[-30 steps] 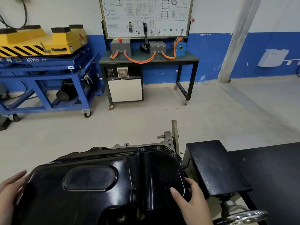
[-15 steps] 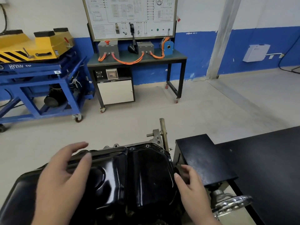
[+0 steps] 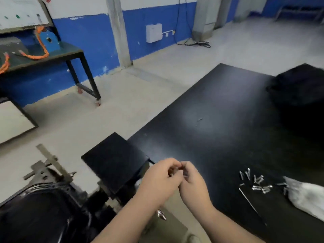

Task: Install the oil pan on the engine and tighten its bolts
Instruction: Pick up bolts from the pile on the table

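The glossy black oil pan (image 3: 43, 216) lies on the engine at the bottom left, with the engine's grey metal bracket (image 3: 50, 165) sticking up behind it. Neither hand touches the pan. My left hand (image 3: 161, 179) and my right hand (image 3: 192, 181) meet in mid-air over the near edge of the black table (image 3: 219, 120). Their fingers are curled and their fingertips touch each other. I see nothing held between them, though the view is blurred. Several loose silver bolts (image 3: 257, 183) lie on the table to the right of my hands.
A white plastic bag (image 3: 306, 195) lies beside the bolts, and a thin metal rod (image 3: 249, 200) lies in front of them. A small black platform (image 3: 114, 160) stands between engine and table. A black bag (image 3: 301, 85) sits at the table's far right. A workbench (image 3: 52, 55) stands at the left wall.
Both hands have come off the oil pan and moved right, meeting above the table edge. My view has swung right, bringing the table and bolts into sight.
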